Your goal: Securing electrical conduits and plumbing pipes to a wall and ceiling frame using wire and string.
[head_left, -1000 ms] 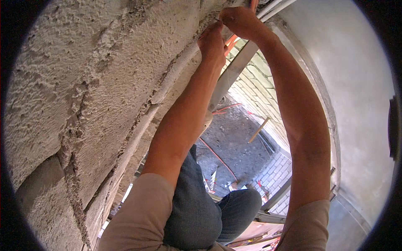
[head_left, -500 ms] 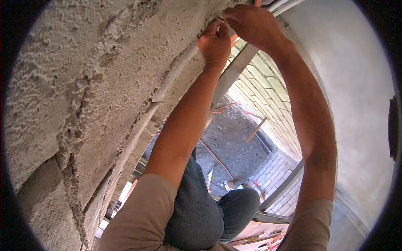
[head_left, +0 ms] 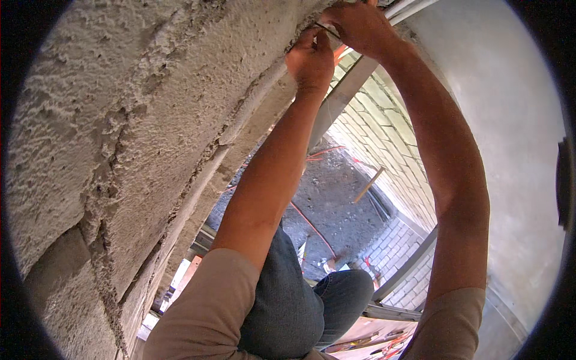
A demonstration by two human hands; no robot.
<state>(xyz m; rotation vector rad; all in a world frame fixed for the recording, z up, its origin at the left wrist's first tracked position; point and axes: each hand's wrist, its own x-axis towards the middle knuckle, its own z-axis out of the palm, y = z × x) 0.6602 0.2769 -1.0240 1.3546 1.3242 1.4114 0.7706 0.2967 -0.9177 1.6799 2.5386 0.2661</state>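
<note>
Both my arms are raised to the top of the view, against the rough block wall (head_left: pixel 162 108). My left hand (head_left: pixel 311 60) is closed in a pinch beside the wall's edge. Just right of it, my right hand (head_left: pixel 363 30) is closed too, its fingers curled toward the left hand. Between them runs a thin dark wire-like piece (head_left: pixel 329 30), its ends hidden by the fingers. Exactly how each hand grips it is hard to make out. Orange tubing (head_left: pixel 341 55) shows just below the hands.
White pipes (head_left: pixel 411 9) lie beyond my right hand. A smooth grey wall (head_left: pixel 510 90) rises at the right. A metal beam (head_left: pixel 342 99) slants below my hands. Far down are a dirt floor (head_left: pixel 336 186) with a red hose, and a block wall (head_left: pixel 384 114). My bent knees are beneath my arms.
My right hand has shifted slightly up and to the right, away from the left hand. More of the thin dark piece shows between them. My left hand has moved slightly right.
</note>
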